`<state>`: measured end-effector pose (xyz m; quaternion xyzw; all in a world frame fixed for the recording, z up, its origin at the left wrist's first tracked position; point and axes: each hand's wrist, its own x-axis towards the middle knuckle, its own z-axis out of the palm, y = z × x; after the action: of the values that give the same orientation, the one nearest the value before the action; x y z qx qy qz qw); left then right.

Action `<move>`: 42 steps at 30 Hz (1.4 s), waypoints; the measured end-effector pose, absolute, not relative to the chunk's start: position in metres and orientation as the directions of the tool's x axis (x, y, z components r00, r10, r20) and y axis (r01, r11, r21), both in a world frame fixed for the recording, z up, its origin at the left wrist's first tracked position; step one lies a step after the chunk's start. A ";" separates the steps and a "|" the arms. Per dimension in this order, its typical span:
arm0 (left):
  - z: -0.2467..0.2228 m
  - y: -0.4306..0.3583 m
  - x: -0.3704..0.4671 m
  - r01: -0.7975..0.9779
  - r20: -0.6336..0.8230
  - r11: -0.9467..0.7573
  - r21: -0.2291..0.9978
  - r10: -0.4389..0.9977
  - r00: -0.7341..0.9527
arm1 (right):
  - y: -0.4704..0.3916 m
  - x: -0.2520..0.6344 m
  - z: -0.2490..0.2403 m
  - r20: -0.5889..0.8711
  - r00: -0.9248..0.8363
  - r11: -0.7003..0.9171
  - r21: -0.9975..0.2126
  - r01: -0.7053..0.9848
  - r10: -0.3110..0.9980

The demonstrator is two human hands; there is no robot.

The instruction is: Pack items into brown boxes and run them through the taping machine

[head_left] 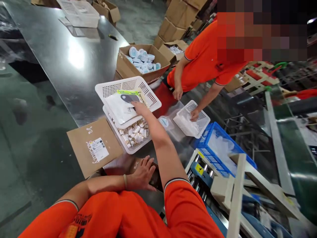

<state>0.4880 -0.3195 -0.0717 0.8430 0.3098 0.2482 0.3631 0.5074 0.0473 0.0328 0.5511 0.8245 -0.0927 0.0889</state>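
Head view: table (58, 59) upper left; white basket (153, 98) at centre, holding a white packet (118, 109). Right hand (141, 109) touches it, its grip unclear; left hand (141, 175), lower centre, is open. Keeping the packet flat should help.

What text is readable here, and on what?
"Beauty": brown cardboard flap.
Probably "beauty", turned round: package in the upper white basket.
Too small or blurred: white label on the flap, yellow-green strip on the package, round sticker, shirt print.
Yellow sign on the conveyor: dark symbol, no legible words.
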 end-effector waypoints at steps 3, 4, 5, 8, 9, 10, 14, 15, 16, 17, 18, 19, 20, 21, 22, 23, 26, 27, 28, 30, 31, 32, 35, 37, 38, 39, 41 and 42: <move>-0.073 -0.317 0.487 0.330 0.225 -0.561 0.759 0.702 0.675 | 0.042 0.514 0.055 -0.206 -0.304 0.300 -0.048 0.953 0.930; -0.074 -0.316 0.486 0.319 0.247 -0.567 0.760 0.705 0.665 | 0.034 0.522 0.067 -0.136 -0.255 0.251 -0.047 0.967 0.957; -0.075 -0.316 0.485 0.298 0.277 -0.571 0.765 0.710 0.648 | 0.022 0.533 0.080 -0.046 -0.199 0.197 -0.050 0.979 0.979; -0.079 -0.316 0.480 0.201 0.366 -0.525 0.827 0.774 0.516 | -0.052 0.588 0.121 0.254 -0.057 0.076 -0.067 0.995 0.966; -0.081 -0.318 0.478 0.172 0.368 -0.477 0.862 0.822 0.434 | -0.089 0.610 0.132 0.323 -0.041 0.060 -0.049 0.997 0.945; -0.084 -0.319 0.476 0.150 0.343 -0.411 0.899 0.876 0.339 | -0.131 0.629 0.141 0.372 -0.033 0.044 -0.021 0.999 0.928; -0.096 -0.323 0.468 0.094 0.169 -0.190 0.977 0.965 0.201 | -0.299 0.665 0.142 0.335 -0.016 -0.020 0.104 0.994 0.942; -0.098 -0.322 0.466 0.079 0.133 -0.154 0.985 0.967 0.219 | -0.332 0.662 0.134 0.266 -0.017 -0.015 0.118 0.993 0.964; -0.100 -0.320 0.464 0.064 0.099 -0.117 0.991 0.966 0.238 | -0.359 0.657 0.123 0.173 -0.021 0.000 0.119 0.993 0.985; -0.100 -0.317 0.461 0.047 0.064 -0.078 0.996 0.966 0.249 | -0.380 0.650 0.111 0.056 -0.028 0.022 0.105 0.994 0.998; -0.099 -0.313 0.459 0.031 0.027 -0.036 0.999 0.966 0.257 | -0.395 0.644 0.099 -0.077 -0.037 0.043 0.075 0.996 0.996; -0.097 -0.310 0.457 0.019 -0.006 0.001 1.000 0.965 0.262 | -0.403 0.638 0.089 -0.222 -0.048 0.055 0.029 0.998 0.974; -0.094 -0.306 0.455 0.010 -0.033 0.031 0.999 0.964 0.266 | -0.406 0.635 0.079 -0.355 -0.061 0.057 -0.022 0.998 0.933; -0.090 -0.303 0.452 0.006 -0.055 0.056 0.998 0.962 0.269 | -0.403 0.635 0.072 -0.460 -0.074 0.048 -0.068 0.997 0.885; -0.086 -0.299 0.450 0.006 -0.079 0.081 0.997 0.960 0.270 | -0.397 0.636 0.065 -0.536 -0.085 0.033 -0.105 0.994 0.840; -0.082 -0.296 0.447 0.012 -0.108 0.109 0.994 0.959 0.263 | -0.387 0.640 0.059 -0.586 -0.099 0.023 -0.136 0.990 0.804; -0.071 -0.287 0.442 0.053 -0.222 0.216 0.975 0.955 0.195 | -0.351 0.655 0.041 -0.672 -0.165 0.013 -0.225 0.974 0.722; -0.067 -0.285 0.442 0.081 -0.247 0.235 0.969 0.947 0.206 | -0.341 0.658 0.034 -0.693 -0.177 -0.003 -0.250 0.968 0.699; -0.063 -0.283 0.444 0.126 -0.258 0.233 0.964 0.933 0.250 | -0.333 0.659 0.026 -0.708 -0.177 -0.026 -0.265 0.964 0.684; -0.054 -0.280 0.451 0.277 -0.255 0.144 0.950 0.870 0.423 | -0.323 0.656 0.011 -0.718 -0.142 -0.078 -0.264 0.961 0.681; -0.049 -0.279 0.456 0.366 -0.252 0.055 0.929 0.817 0.518 | -0.321 0.653 0.006 -0.711 -0.123 -0.097 -0.261 0.960 0.692; -0.044 -0.276 0.461 0.446 -0.258 -0.048 0.894 0.759 0.598 | -0.321 0.650 0.003 -0.702 -0.112 -0.109 -0.263 0.959 0.704; -0.031 -0.268 0.469 0.539 -0.308 -0.323 0.778 0.552 0.775 | -0.327 0.651 0.009 -0.656 -0.099 -0.125 -0.286 0.950 0.748; -0.026 -0.264 0.467 0.511 -0.334 -0.449 0.733 0.418 0.845 | -0.337 0.665 0.025 -0.547 -0.045 -0.147 -0.303 0.941 0.836; -0.025 -0.263 0.465 0.495 -0.336 -0.506 0.707 0.376 0.864 | -0.345 0.675 0.036 -0.463 0.032 -0.185 -0.289 0.939 0.886; -0.025 -0.263 0.463 0.482 -0.331 -0.557 0.677 0.354 0.875 | -0.354 0.687 0.046 -0.368 0.147 -0.253 -0.258 0.933 0.918; -0.026 -0.265 0.459 0.473 -0.316 -0.619 0.627 0.353 0.881 | -0.371 0.706 0.061 -0.266 0.383 -0.436 -0.179 0.882 0.885; -0.025 -0.266 0.458 0.471 -0.311 -0.630 0.618 0.354 0.882 | -0.378 0.711 0.065 -0.295 0.443 -0.501 -0.158 0.851 0.846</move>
<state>0.4583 -0.2661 -0.0253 0.8992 0.2292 -0.0801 0.3640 0.7115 -0.3776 0.0648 0.8495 0.4996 -0.1695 0.0069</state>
